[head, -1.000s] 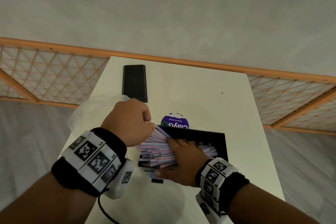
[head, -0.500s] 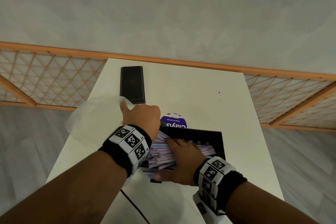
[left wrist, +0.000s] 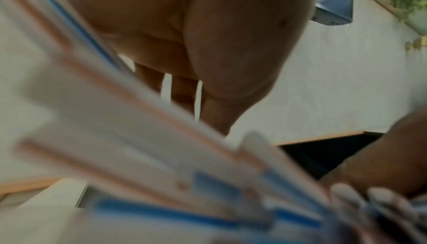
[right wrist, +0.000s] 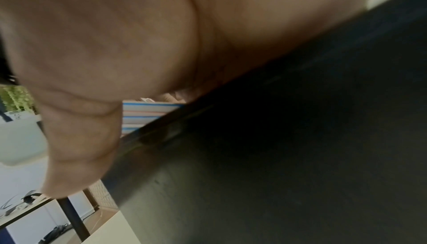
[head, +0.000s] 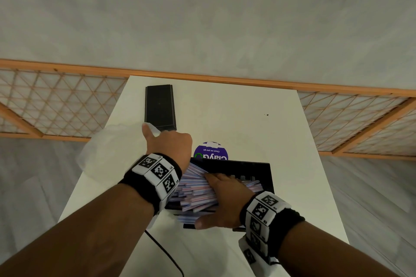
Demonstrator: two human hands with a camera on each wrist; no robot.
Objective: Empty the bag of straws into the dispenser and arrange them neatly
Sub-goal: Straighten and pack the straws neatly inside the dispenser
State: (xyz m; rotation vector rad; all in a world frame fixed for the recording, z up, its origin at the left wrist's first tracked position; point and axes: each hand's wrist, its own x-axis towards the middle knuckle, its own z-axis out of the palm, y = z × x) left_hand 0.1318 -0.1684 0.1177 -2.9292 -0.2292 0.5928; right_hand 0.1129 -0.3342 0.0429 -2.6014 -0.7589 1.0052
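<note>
The straws, paper-wrapped with blue and red stripes, lie as a fanned bundle in the black dispenser, which sits near the front of the white table; their left ends splay past the dispenser's left side and a few stick out over its near edge. The right hand lies flat on top of the bundle, fingers extended and pressing down, thumb spread along the near edge. The left hand reaches beyond the dispenser and holds the crumpled clear bag, thumb up against the plastic; the bag droops over the table's left edge. Only the head view shows this layout, along with a black rectangular box lying flat at the far left of the table, just past the left thumb, and a purple round sticker touching the dispenser's far wall. The left wrist view, blurred, shows instead the straw ends from close by, with the left fingers extending beyond them and the right hand's pale nails on the wrappers. The right wrist view shows the dispenser's dark wall right under the palm and a sliver of stacked wrappers above its rim. The right half and far middle of the table are bare; a black cable trails off the near edge.
</note>
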